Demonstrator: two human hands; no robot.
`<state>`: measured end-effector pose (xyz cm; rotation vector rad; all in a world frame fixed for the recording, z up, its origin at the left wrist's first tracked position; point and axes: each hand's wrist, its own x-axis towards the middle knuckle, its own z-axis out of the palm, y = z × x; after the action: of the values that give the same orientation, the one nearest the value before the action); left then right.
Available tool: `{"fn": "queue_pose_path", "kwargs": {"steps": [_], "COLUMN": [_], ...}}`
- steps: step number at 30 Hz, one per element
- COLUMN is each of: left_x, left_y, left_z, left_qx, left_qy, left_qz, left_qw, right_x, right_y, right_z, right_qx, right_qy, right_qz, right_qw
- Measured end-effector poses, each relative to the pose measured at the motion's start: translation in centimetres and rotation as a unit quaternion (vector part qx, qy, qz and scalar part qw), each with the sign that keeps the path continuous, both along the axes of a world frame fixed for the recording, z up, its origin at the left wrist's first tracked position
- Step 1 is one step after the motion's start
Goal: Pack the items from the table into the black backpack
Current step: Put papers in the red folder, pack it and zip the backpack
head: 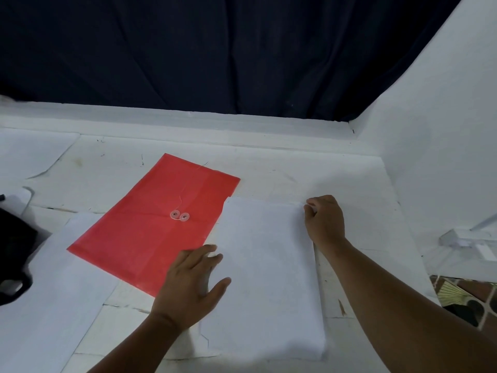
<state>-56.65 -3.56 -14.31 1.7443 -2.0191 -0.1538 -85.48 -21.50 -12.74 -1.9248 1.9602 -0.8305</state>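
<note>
A red document envelope (pixel 153 224) with a string-and-button clasp lies flat in the middle of the white table (pixel 269 170). A thick white paper stack (pixel 266 278) lies to its right and overlaps its right edge. My left hand (pixel 191 286) rests flat with spread fingers on the stack's left edge, partly over the envelope. My right hand (pixel 324 220) has its fingers curled and pinches the stack's far right corner. A part of the black backpack (pixel 13 251) shows at the left edge of the view.
A loose white sheet (pixel 53 292) lies under the envelope at the near left. A dark curtain (pixel 215 49) hangs behind the table and a white wall (pixel 443 130) closes the right side. Patterned floor (pixel 462 300) shows past the table's right edge.
</note>
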Motion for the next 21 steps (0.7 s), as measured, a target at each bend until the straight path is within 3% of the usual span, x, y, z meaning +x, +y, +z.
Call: {"fn": "queue_pose_path", "kwargs": {"steps": [7,14,19,21], "left_x": [-0.1,0.0,0.0,0.0], "left_y": [0.0,0.0,0.0,0.0], "left_z": [0.1,0.1,0.2,0.4], "left_qx": [-0.004,-0.006,0.008,0.011], "left_qy": [0.004,0.007,-0.011,-0.008], "left_qz": [-0.006,-0.006,-0.004,0.000], "left_qw": [1.000,1.000,1.000,1.000], "right_x": [0.1,-0.3,-0.1,0.3], "right_y": [-0.3,1.4,4.5,5.8], "right_z": [0.6,0.6,0.8,0.2], "right_qx": [0.005,0.016,-0.008,-0.028], "right_qy": [0.022,-0.039,-0.051,-0.015], "right_qz": [-0.002,0.020,0.074,0.112], "right_qw": [1.000,0.999,0.996,0.993]}}
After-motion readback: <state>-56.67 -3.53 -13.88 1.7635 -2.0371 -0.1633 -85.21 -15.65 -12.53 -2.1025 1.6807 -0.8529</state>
